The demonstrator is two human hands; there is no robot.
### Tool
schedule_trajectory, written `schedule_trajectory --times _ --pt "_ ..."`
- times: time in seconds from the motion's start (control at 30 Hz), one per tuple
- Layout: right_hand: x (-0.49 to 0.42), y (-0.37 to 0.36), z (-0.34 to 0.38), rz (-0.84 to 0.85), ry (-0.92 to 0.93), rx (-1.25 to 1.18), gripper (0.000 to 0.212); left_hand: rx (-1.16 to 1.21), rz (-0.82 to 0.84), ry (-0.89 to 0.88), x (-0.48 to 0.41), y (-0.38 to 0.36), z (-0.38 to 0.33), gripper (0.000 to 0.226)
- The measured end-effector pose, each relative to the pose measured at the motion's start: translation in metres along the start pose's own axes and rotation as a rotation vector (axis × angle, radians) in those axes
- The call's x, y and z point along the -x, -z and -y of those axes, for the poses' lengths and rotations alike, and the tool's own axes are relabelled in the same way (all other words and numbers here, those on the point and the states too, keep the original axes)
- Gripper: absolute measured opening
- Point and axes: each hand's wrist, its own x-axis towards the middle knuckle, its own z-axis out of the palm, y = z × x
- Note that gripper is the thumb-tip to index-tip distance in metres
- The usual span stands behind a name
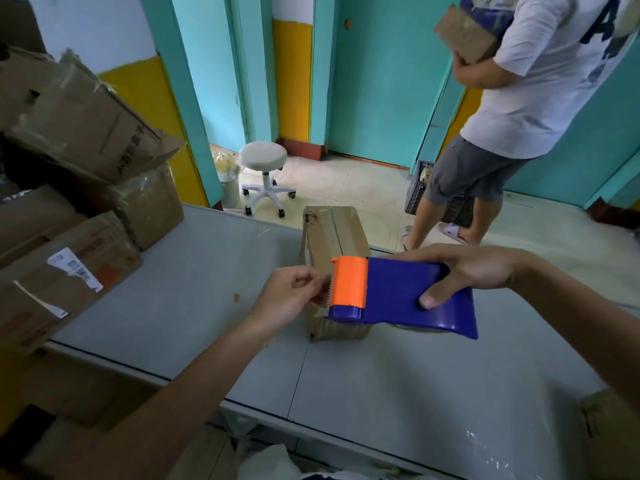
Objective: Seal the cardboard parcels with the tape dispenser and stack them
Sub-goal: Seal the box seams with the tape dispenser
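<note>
A small cardboard parcel (334,233) lies on the grey table (194,306), its top flaps meeting along a seam. Above its near end I hold a blue and orange tape dispenser (398,292). My right hand (467,271) grips the dispenser's blue body, thumb on its top face. My left hand (291,299) pinches the clear tape end at the dispenser's toothed orange edge. The near half of the parcel is hidden behind the dispenser and my left hand.
Worn cardboard boxes (69,174) are piled at the table's left end. Another person (526,109) stands beyond the table at right, holding a box (464,36). A white stool (265,174) and a dark crate (419,188) stand on the floor behind.
</note>
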Motion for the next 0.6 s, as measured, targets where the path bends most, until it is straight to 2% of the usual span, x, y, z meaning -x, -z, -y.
schedule_trajectory --times 0.07,0.23,0.37,0.6 --pt "-0.003 0.001 -0.003 0.022 -0.009 -0.011 0.064 -0.041 -0.057 -0.054 0.004 -0.002 0.003 0.020" --pt "-0.006 0.005 -0.002 0.128 -0.052 0.042 0.067 -0.106 -0.116 -0.062 0.009 -0.002 0.012 0.025" --pt "0.006 0.018 -0.002 0.140 -0.063 0.035 0.060 -0.088 -0.185 -0.081 0.009 0.012 0.017 0.030" --pt "0.009 0.022 -0.013 0.158 -0.126 0.037 0.071 -0.087 -0.182 -0.066 0.011 0.007 0.027 0.027"
